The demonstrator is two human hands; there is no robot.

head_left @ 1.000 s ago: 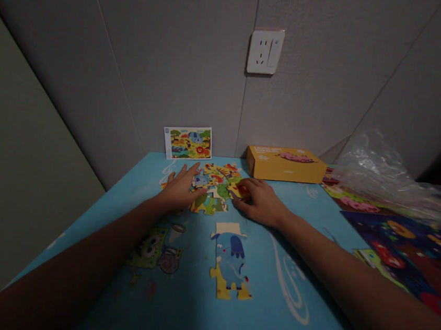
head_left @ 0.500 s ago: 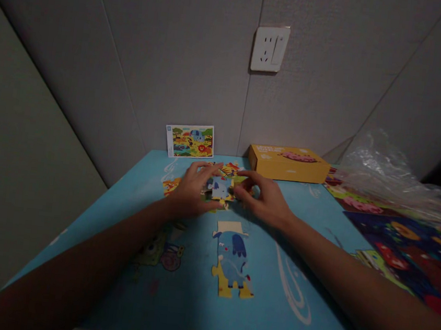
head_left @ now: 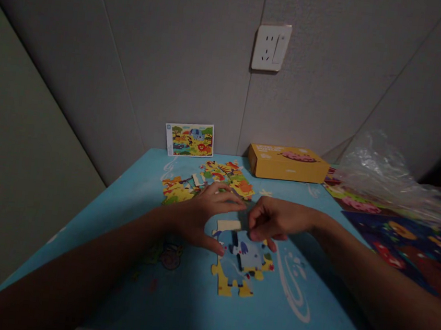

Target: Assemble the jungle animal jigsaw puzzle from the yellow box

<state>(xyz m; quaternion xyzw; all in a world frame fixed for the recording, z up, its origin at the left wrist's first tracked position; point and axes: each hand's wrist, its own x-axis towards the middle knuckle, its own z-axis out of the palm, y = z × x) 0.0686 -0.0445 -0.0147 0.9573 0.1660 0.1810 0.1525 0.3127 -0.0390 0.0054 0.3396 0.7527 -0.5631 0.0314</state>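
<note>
"What has your right hand [head_left: 280,219] got?"

"The small elephant [head_left: 252,255], pinched at its upper edge between my thumb and curled fingers. It's just below those fingertips, overlapping the right side of the big elephant [head_left: 229,271]. Whether it lies flat, I can't tell."

"And your left hand [head_left: 199,216]?"

"Wide, thumb well apart from the fingers, nothing held. My thumb tip is at the big elephant's left edge; I can't tell if it touches."

"The other pieces [head_left: 229,174]?"

"Clustered beyond my left fingers. Past them a card [head_left: 191,141] stands by the wall [head_left: 155,74], and a yellow box [head_left: 291,168] sits beyond my right fingers."
</note>
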